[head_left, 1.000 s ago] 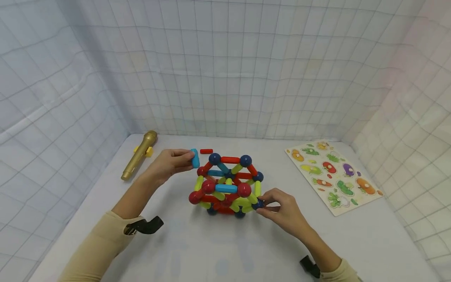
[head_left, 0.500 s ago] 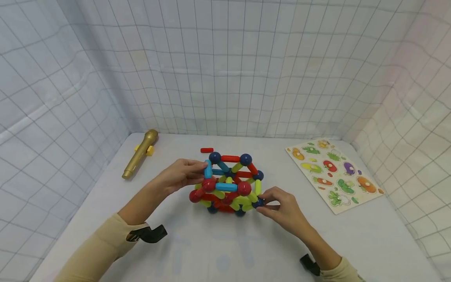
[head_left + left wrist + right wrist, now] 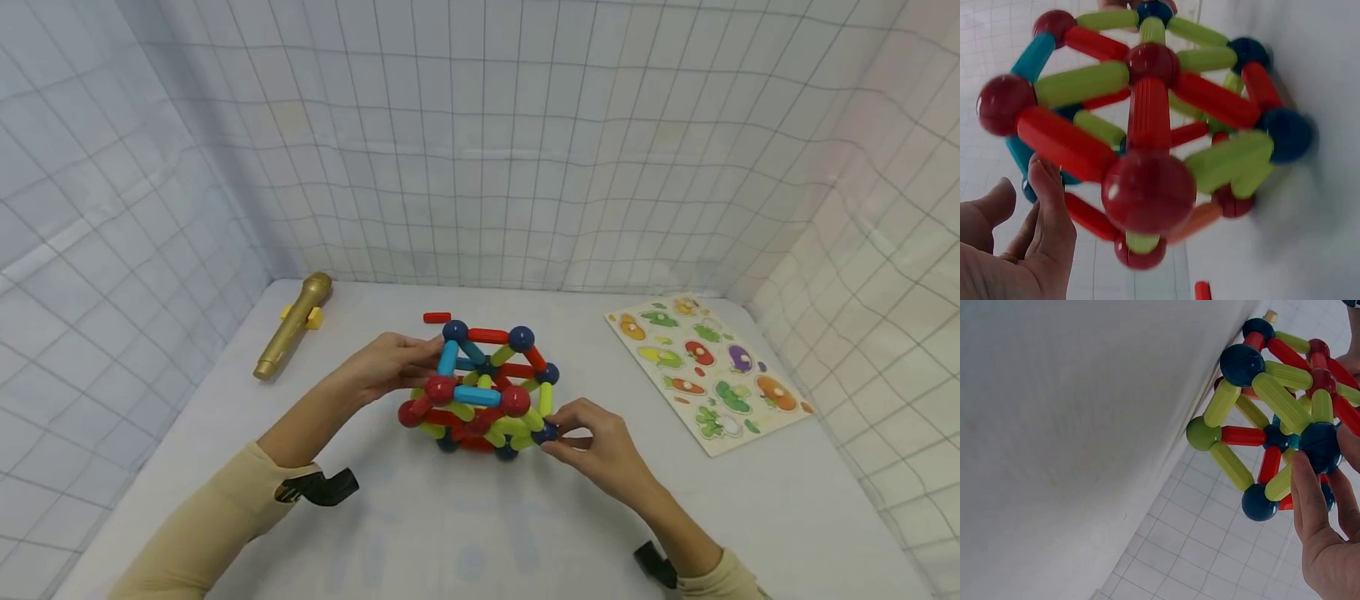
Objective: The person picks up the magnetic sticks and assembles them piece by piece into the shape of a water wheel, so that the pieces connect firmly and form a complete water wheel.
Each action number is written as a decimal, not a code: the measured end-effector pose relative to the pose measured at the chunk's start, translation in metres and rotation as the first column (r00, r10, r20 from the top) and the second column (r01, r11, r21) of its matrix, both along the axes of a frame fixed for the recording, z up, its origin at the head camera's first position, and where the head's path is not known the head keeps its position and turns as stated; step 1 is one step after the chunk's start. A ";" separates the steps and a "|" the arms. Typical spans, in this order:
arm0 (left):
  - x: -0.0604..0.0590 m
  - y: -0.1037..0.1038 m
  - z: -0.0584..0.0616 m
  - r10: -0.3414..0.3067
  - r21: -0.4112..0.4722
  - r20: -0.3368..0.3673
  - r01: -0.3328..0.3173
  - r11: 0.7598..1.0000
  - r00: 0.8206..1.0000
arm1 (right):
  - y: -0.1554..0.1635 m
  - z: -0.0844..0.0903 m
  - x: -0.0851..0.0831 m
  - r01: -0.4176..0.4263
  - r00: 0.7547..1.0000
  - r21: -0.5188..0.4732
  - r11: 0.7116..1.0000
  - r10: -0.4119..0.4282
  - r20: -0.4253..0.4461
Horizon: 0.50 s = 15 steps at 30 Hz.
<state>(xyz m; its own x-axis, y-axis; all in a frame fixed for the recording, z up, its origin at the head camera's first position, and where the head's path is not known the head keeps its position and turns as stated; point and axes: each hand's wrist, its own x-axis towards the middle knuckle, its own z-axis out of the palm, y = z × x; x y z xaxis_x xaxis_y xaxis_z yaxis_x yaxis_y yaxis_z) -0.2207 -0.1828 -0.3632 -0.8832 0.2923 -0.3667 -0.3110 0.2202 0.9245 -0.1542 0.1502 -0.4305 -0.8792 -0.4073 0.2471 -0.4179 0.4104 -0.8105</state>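
A ball-and-stick magnetic structure (image 3: 498,400) of red, blue and lime pieces stands on the table between both hands. On its left side, a blue stick (image 3: 447,358) spans from a red ball (image 3: 440,390) up to a dark blue ball (image 3: 454,331). My left hand (image 3: 393,367) is beside that stick; in the left wrist view, fingertips (image 3: 1041,169) lie right at it while the thumb stands apart. My right hand (image 3: 596,437) pinches a dark blue ball (image 3: 1320,447) at the structure's lower right corner, between thumb and fingers.
A loose red stick (image 3: 437,317) lies behind the structure. At the back left is a gold microphone (image 3: 292,325) with yellow pieces (image 3: 313,318) by it. A vegetable puzzle board (image 3: 705,371) lies on the right. Gridded white cloth walls (image 3: 480,150) enclose the table.
My left hand has brought the blue stick rightward onto the structure, where it now bridges two balls, and the thumb has parted from it. My right hand keeps its hold on the corner ball.
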 end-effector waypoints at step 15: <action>-0.132 0.007 -0.069 -0.344 -0.807 -0.399 -0.147 0.573 0.850 | -0.002 0.001 0.000 -0.014 1.000 0.001 1.000 0.014 0.017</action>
<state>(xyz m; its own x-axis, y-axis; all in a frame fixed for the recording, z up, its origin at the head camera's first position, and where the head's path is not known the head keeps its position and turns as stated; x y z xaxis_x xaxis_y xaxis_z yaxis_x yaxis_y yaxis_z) -0.3528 -0.1758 -0.4319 -0.9792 0.1980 -0.0436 0.1706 0.9211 0.3500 -0.1541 0.1485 -0.4296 -0.8775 -0.4200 0.2317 -0.4099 0.4057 -0.8170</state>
